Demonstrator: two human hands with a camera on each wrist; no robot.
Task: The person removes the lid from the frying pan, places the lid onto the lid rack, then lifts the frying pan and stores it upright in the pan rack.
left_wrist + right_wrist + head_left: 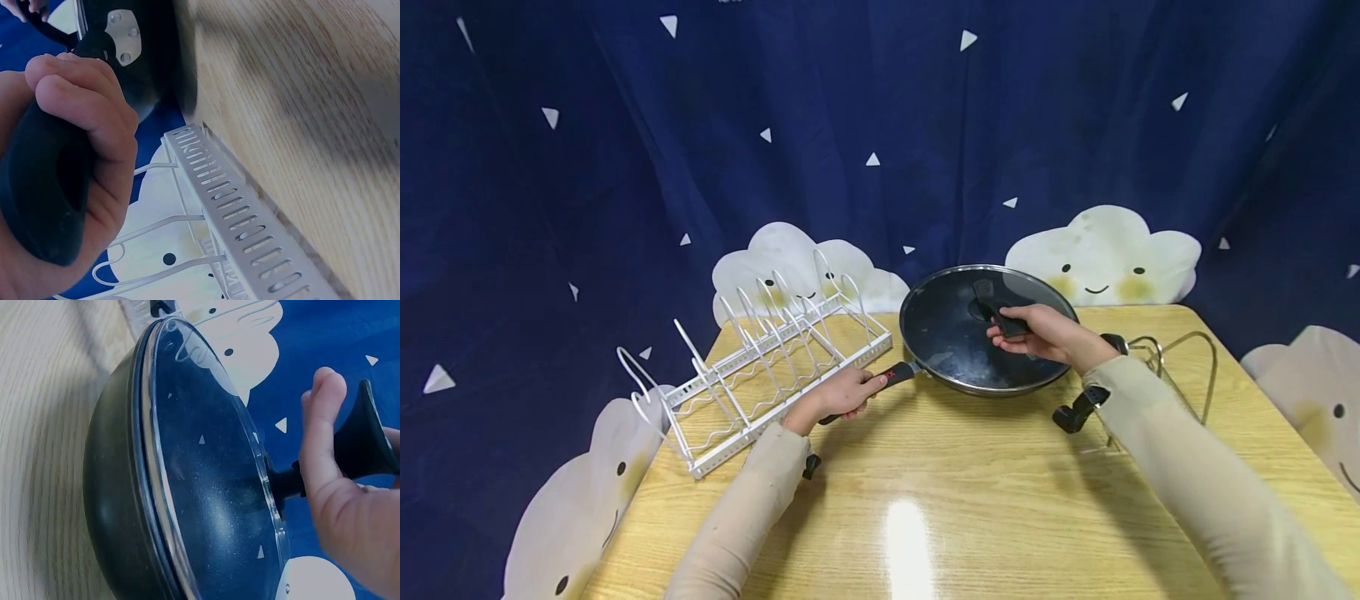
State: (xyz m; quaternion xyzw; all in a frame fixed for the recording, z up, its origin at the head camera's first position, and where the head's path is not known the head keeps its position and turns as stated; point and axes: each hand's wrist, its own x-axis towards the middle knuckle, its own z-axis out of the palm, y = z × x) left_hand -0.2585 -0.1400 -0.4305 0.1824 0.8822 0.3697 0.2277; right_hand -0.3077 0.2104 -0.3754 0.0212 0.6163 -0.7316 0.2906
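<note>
A dark wok (106, 487) with a long black handle (899, 374) is at the back of the table, right of the middle. Its glass lid (947, 337) has a metal rim and sits over the wok's rim. My left hand (847, 392) grips the wok's handle, fingers wrapped round it in the left wrist view. With my right hand (1039, 328) I hold the black lid knob (365, 440), which stands up from the lid's centre on a short stem. Part of the knob is hidden by the hand.
To the left, a white wire rack (722, 457) with upright dividers lies close beside my left hand and the handle. A bent metal wire stand (1212, 375) is partly behind my right forearm. A dark blue curtain (880, 100) with clouds hangs behind the wooden table (970, 492).
</note>
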